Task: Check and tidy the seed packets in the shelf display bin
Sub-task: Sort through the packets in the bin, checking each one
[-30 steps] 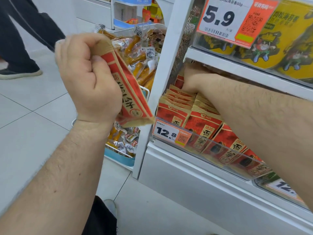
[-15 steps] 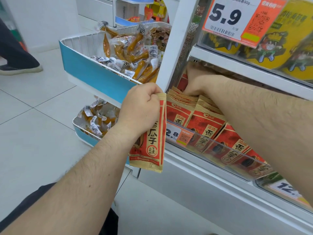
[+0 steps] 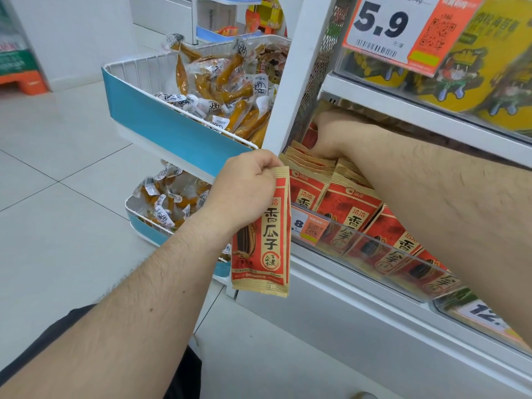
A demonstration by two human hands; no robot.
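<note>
Since half a second ago our left hand point(image 3: 247, 188) barely shifts, and the seed packet point(image 3: 263, 237) it carries hangs a touch closer to the shelf display bin point(image 3: 374, 249); a second ago that same packet was up in front of the hanging snack baskets, tilted and turned in our fist.

Head view: we pinch the red and tan seed packet by its top corner, fingers curled over the sealed edge, so that it hangs upright just outside the bin's left end, its lower half covering part of the white upright post point(image 3: 290, 90). Our right hand point(image 3: 331, 133) reaches deep into the bin, under the shelf above, resting on the tops of the packets in the bin point(image 3: 339, 197); its fingers are hidden behind the rows, so we cannot tell whether they grip anything. Those packets stand in leaning rows behind the bin's clear front lip, faces toward us, with an orange price tag point(image 3: 312, 227) clipped to the lip just right of the hanging packet. Above the bin, a larger price tag reading 5.9 point(image 3: 403, 27) fronts yellow snack bags point(image 3: 489, 61). Left of the bin, past the post, a blue-fronted wire basket point(image 3: 161, 119) holds wrapped yellow-brown snacks, and a second basket point(image 3: 144, 223) sits below it. Pale floor tiles point(image 3: 57, 182) spread out left of the baskets.
</note>
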